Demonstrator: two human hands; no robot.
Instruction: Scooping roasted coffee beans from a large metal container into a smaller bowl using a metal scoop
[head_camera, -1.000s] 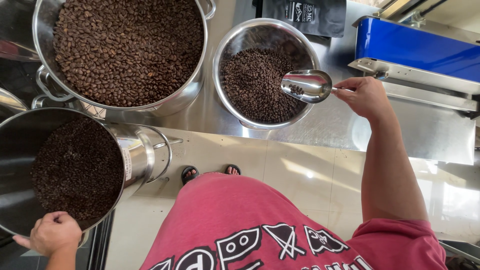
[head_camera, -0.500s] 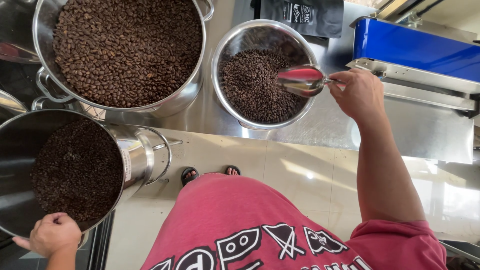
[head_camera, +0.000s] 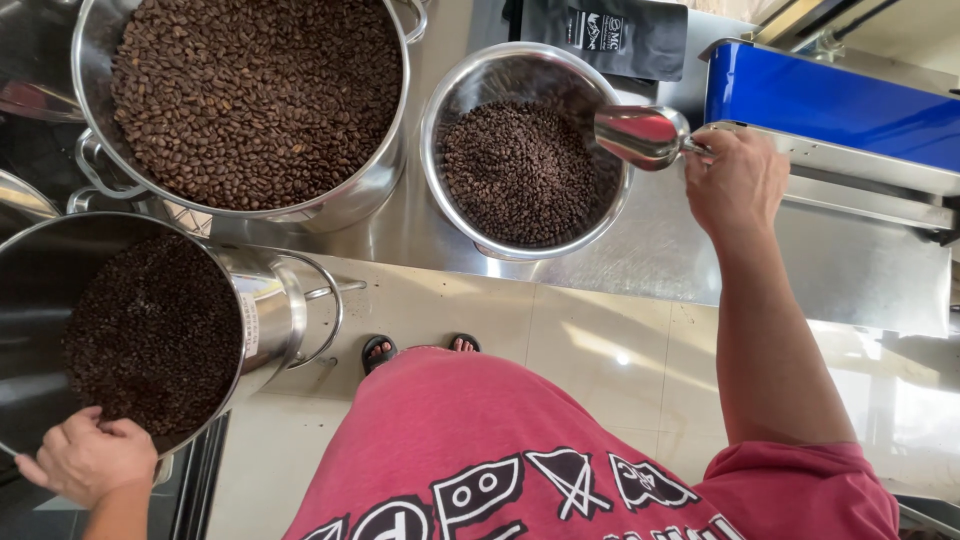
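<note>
The right hand (head_camera: 735, 180) grips a metal scoop (head_camera: 640, 135) over the steel bowl (head_camera: 525, 150) of coffee beans; the left hand (head_camera: 85, 460) clasps a tall pot's (head_camera: 150, 330) rim; scooping step, next dipping calls for a level wrist

We see a very big pot (head_camera: 385, 175) full of brown coffee beans on the shiny metal table (head_camera: 640, 270). A black bag (head_camera: 610, 35) lies at the back, and a blue machine (head_camera: 830, 100) sits at the side. Down on the pale floor (head_camera: 600, 350) we see two sandals (head_camera: 378, 352).
</note>
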